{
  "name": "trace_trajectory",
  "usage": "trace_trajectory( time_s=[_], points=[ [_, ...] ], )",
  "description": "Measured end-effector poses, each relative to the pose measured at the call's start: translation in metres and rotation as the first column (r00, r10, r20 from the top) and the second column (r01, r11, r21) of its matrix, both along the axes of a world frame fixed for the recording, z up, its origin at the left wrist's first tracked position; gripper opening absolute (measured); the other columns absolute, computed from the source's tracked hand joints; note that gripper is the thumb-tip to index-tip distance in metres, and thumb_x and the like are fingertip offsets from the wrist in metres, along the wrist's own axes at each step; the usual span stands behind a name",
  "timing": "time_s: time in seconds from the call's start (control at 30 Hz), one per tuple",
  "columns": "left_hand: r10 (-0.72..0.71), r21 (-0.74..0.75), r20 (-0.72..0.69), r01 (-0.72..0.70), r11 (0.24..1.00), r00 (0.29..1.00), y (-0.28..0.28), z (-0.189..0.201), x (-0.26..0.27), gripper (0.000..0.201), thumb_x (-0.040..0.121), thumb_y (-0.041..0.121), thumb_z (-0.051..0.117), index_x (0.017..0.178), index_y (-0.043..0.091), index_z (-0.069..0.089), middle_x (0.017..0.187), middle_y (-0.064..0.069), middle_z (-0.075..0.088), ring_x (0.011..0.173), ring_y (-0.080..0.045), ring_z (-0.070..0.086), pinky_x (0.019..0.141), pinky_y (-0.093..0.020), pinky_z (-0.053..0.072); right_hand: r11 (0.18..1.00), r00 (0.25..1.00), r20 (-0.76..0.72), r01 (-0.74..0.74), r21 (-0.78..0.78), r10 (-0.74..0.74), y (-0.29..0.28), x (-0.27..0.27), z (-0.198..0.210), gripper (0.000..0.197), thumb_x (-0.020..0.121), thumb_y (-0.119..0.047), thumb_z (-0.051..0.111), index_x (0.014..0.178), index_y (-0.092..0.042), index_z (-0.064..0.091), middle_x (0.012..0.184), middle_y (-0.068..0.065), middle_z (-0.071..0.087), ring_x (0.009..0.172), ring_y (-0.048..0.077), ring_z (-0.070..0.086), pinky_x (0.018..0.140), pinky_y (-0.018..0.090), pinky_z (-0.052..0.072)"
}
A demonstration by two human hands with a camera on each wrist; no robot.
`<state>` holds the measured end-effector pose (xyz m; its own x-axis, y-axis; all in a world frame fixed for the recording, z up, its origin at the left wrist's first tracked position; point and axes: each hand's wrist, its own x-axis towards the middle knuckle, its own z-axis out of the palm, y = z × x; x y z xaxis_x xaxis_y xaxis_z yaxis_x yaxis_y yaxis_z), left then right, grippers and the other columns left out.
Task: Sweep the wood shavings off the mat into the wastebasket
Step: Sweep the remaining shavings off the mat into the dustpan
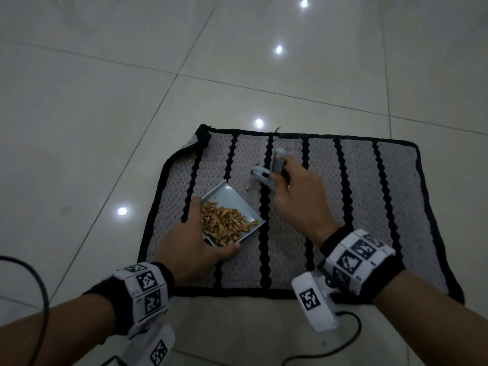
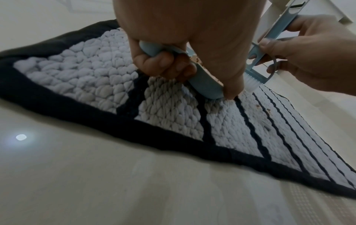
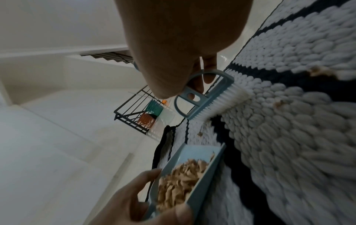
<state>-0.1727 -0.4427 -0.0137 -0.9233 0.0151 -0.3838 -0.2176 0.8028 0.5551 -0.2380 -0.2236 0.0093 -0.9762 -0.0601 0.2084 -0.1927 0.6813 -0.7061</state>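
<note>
Nearest: both forearms w/ black wrist straps and marker bands, cables trailing on the tiled floor. Left hand has its grip clamped on the rear of a pale blue dustpan: thumb on one side wall, fingers curled under and round the other side. Dustpan sits on the mat, grey w/ black stripes and black border, its open lip twd the brush. Wood shavings are piled inside the pan, mostly at the hand end. Further out, right hand pinches the handle of a small blue brush, grip clamped on it, white bristles down on the mat just beyond the pan's lip. A few stray shavings lie loose on the mat near the bristles. Far bkgd, right wrist view: black wire rack on the floor holding green and orange items. Wastebasket: can't tell where.
</note>
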Motion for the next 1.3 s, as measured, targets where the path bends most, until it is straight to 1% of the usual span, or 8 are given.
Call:
trace_trajectory(
  time_s=[0.07, 0.17, 0.37, 0.7, 0.83, 1.0, 1.13, 1.3],
  points=[
    [-0.006, -0.020, -0.007, 0.006, 1.000, 1.000, -0.001, -0.002, 0.000, 0.126, 0.058, 0.074, 0.077, 0.154, 0.030, 0.007, 0.134, 0.004, 0.057, 0.112, -0.019, 0.061, 0.089, -0.033, 0.054, 1.000, 1.000, 0.001, -0.013, -0.025, 0.013, -0.003, 0.011, 0.000, 0.014, 0.095, -0.004, 0.057, 0.107, -0.003, 0.061, 0.069, 0.004, 0.060, 0.050, 0.007, 0.044, 0.049, 0.023, 0.039],
    [-0.009, -0.023, -0.008, 0.009, 1.000, 1.000, 0.000, -0.003, 0.000, 0.129, 0.057, 0.076, 0.075, 0.155, 0.029, 0.006, 0.135, 0.003, 0.057, 0.113, -0.020, 0.061, 0.090, -0.033, 0.054, 0.998, 1.000, 0.000, -0.010, -0.056, 0.010, -0.008, 0.018, 0.002, 0.003, 0.094, -0.006, 0.058, 0.096, -0.005, 0.060, 0.067, 0.006, 0.060, 0.058, 0.018, 0.051, 0.049, 0.033, 0.042],
    [-0.016, -0.044, -0.016, 0.016, 0.999, 1.000, 0.001, -0.002, 0.000, 0.129, 0.061, 0.074, 0.076, 0.156, 0.026, 0.002, 0.135, 0.001, 0.058, 0.114, -0.020, 0.061, 0.089, -0.029, 0.051, 0.986, 0.996, 0.083, -0.002, -0.168, 0.016, -0.017, 0.027, 0.014, 0.004, 0.095, -0.010, 0.059, 0.092, -0.008, 0.060, 0.082, 0.007, 0.067, 0.074, 0.022, 0.063, 0.065, 0.047, 0.052],
    [-0.020, -0.008, -0.013, 0.020, 1.000, 1.000, -0.004, -0.011, 0.000, 0.132, 0.055, 0.081, 0.072, 0.154, 0.032, 0.001, 0.133, 0.004, 0.059, 0.111, -0.019, 0.063, 0.091, -0.038, 0.055, 0.980, 0.993, 0.101, 0.070, -0.185, -0.052, -0.013, 0.021, 0.021, 0.002, 0.095, -0.011, 0.061, 0.095, -0.009, 0.061, 0.086, 0.006, 0.068, 0.079, 0.019, 0.064, 0.069, 0.041, 0.054],
    [-0.015, -0.007, -0.010, 0.015, 1.000, 1.000, -0.005, -0.012, 0.000, 0.135, 0.051, 0.085, 0.069, 0.154, 0.031, 0.001, 0.132, 0.003, 0.060, 0.110, -0.019, 0.063, 0.091, -0.039, 0.056, 0.988, 0.998, 0.037, 0.055, -0.144, -0.050, -0.016, 0.020, 0.015, 0.002, 0.094, -0.007, 0.059, 0.093, -0.006, 0.059, 0.081, 0.009, 0.066, 0.074, 0.016, 0.056, 0.061, 0.036, 0.046],
    [-0.040, -0.043, -0.003, 0.039, 0.998, 0.999, -0.004, -0.009, -0.004, 0.133, 0.055, 0.081, 0.071, 0.155, 0.027, 0.002, 0.128, 0.002, 0.061, 0.107, -0.020, 0.064, 0.088, -0.036, 0.056, 0.997, 0.999, 0.036, 0.016, -0.080, -0.013, -0.020, 0.017, 0.007, 0.004, 0.098, -0.012, 0.055, 0.096, -0.011, 0.058, 0.076, 0.006, 0.065, 0.064, 0.018, 0.059, 0.056, 0.038, 0.049],
    [-0.046, -0.042, -0.009, 0.045, 0.998, 0.999, -0.004, -0.006, -0.004, 0.132, 0.055, 0.081, 0.071, 0.154, 0.026, 0.004, 0.126, 0.002, 0.062, 0.106, -0.019, 0.065, 0.087, -0.034, 0.055, 0.991, 0.997, 0.067, -0.022, -0.133, 0.031, -0.026, 0.025, 0.012, 0.007, 0.096, -0.009, 0.057, 0.091, -0.014, 0.057, 0.070, 0.007, 0.061, 0.059, 0.019, 0.054, 0.054, 0.039, 0.045],
    [-0.044, -0.040, -0.023, 0.043, 0.998, 0.999, -0.004, -0.005, -0.003, 0.127, 0.058, 0.077, 0.074, 0.153, 0.027, 0.007, 0.124, 0.004, 0.063, 0.104, -0.018, 0.065, 0.085, -0.031, 0.054, 0.977, 0.993, 0.076, 0.103, -0.186, -0.090, -0.017, 0.021, 0.018, 0.003, 0.095, -0.012, 0.060, 0.092, -0.012, 0.058, 0.077, -0.001, 0.064, 0.071, 0.011, 0.059, 0.057, 0.024, 0.048]
  ],
)
